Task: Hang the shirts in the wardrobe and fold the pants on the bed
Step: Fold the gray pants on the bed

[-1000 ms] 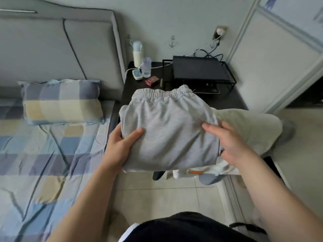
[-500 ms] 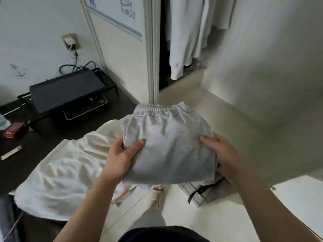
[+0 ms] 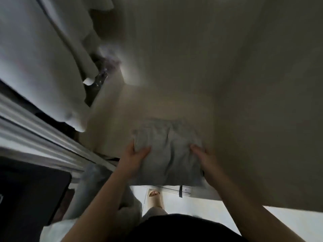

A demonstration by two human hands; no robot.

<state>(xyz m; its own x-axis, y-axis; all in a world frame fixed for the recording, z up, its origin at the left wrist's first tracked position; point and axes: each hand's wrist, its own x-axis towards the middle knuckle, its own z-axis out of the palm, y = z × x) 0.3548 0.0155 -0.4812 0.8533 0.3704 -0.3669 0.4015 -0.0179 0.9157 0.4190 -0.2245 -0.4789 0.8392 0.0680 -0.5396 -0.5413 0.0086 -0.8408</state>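
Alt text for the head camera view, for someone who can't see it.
A left hand and a right hand grip folded grey pants at an open wardrobe. Pale garments hang at upper left; the picture is blurred.

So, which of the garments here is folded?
The grey pants, held at their sides by the left hand and the right hand. The pale garment at the upper left hangs loose instead.

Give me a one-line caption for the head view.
Left hand and right hand grip folded grey pants low inside the wardrobe, beside a hanging white garment.
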